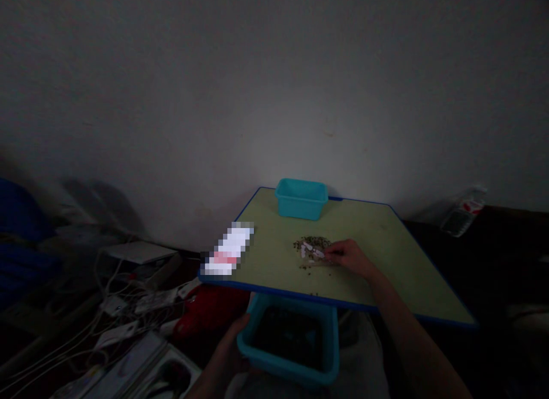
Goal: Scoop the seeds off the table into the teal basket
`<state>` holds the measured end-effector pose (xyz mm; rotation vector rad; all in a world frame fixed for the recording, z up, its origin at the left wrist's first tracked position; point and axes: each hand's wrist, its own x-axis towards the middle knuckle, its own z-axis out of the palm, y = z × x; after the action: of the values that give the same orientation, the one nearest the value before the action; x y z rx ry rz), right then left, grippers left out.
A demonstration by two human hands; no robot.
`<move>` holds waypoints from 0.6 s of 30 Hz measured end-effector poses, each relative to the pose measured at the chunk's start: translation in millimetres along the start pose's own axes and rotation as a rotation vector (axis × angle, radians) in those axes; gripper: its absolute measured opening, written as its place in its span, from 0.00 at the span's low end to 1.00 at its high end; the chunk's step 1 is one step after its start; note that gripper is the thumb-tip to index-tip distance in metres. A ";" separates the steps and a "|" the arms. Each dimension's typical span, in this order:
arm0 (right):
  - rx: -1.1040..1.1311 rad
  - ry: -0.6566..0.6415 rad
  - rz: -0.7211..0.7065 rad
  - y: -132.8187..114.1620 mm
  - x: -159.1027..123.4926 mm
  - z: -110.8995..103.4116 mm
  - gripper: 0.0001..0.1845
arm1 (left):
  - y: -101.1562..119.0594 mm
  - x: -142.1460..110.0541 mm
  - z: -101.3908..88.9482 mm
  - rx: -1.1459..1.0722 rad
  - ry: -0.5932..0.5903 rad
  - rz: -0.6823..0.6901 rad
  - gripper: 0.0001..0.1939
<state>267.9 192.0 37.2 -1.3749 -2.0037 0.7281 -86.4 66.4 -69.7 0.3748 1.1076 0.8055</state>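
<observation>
My left hand (234,350) grips the left side of a turquoise plastic basin (287,371), held low at the table's near edge. Dark contents fill the bottom of that basin, too dim to name. Over the table (257,256), my right hand (349,257) has its thumb and fingers pinched at the right end of a pale pinkish-white flat piece (315,252). Small dark bits (315,240) lie scattered around this piece, some nearer the table's front edge. What exactly the pale piece is, I cannot make out.
A second turquoise basin (302,207) stands at the table's back, close to the wall. At the left lies a blurred-out bright rectangle (229,250). White cables, power strips (115,334) and a red item (212,310) crowd the floor at left. A plastic package (464,212) is at right.
</observation>
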 end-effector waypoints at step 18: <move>-0.001 -0.023 -0.022 1.1 -1.0 2.6 0.08 | 0.9 4.5 -0.9 0.009 0.024 -0.057 0.38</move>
<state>267.0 191.2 34.4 -1.3488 -2.0343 0.7358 -86.6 70.2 -72.4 0.3402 1.1395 0.7565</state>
